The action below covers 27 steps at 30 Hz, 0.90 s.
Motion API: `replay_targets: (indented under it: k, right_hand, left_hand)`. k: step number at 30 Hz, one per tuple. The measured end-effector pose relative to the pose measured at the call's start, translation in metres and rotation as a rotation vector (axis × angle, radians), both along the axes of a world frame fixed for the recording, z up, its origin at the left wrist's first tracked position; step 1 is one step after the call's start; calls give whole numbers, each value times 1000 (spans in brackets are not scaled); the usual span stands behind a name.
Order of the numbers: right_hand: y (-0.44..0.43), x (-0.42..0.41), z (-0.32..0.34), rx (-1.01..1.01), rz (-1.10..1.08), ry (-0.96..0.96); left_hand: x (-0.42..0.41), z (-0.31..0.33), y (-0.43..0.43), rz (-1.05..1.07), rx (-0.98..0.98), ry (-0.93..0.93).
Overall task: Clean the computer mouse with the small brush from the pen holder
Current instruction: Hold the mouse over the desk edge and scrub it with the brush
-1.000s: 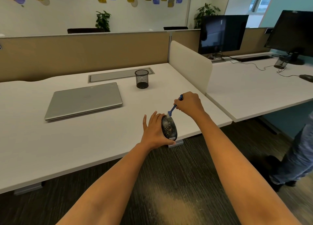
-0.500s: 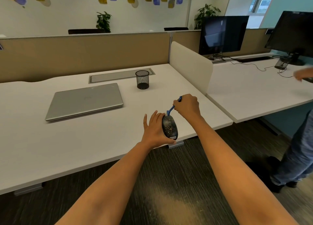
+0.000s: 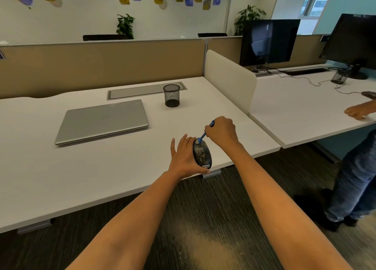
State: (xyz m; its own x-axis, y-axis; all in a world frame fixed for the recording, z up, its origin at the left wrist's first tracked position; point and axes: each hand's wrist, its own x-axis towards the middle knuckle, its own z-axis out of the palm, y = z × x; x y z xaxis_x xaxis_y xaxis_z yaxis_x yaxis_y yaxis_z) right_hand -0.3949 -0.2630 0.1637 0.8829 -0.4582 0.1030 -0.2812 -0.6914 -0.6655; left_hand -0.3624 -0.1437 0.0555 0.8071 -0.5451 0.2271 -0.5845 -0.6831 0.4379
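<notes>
A black computer mouse (image 3: 202, 155), speckled with yellowish crumbs, is tilted near the front edge of the white desk (image 3: 101, 168). My left hand (image 3: 184, 157) grips its left side, thumb under its near end. My right hand (image 3: 220, 130) is closed around a small blue brush (image 3: 202, 136); the brush's pale bristles touch the far end of the mouse. The black mesh pen holder (image 3: 172, 95) stands farther back on the desk and looks empty.
A closed grey laptop (image 3: 102, 120) lies to the left. A white divider panel (image 3: 230, 80) separates the neighbouring desk with two monitors (image 3: 268, 42). Another person stands at the right, one hand (image 3: 356, 112) on that desk. Crumbs lie on the carpet (image 3: 209, 251) below.
The brush tip has come down onto the far end of the mouse. The other person's hand has moved onto the neighbouring desk at the right.
</notes>
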Motion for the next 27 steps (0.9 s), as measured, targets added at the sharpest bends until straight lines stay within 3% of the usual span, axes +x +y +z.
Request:
replay_targets:
  k: [6, 12, 19, 27]
  right_hand:
    - [-3, 2, 1, 27, -35, -77]
    - [-11, 7, 1, 20, 18, 51]
    - [-8, 5, 1, 11, 10, -114]
    - [-16, 6, 11, -97, 59, 103]
  left_hand:
    - [-1, 0, 0, 3, -4, 10]
    - [-1, 0, 3, 3, -3, -1]
    - [-3, 4, -3, -9, -39, -2]
    - [-4, 2, -2, -2, -19, -6]
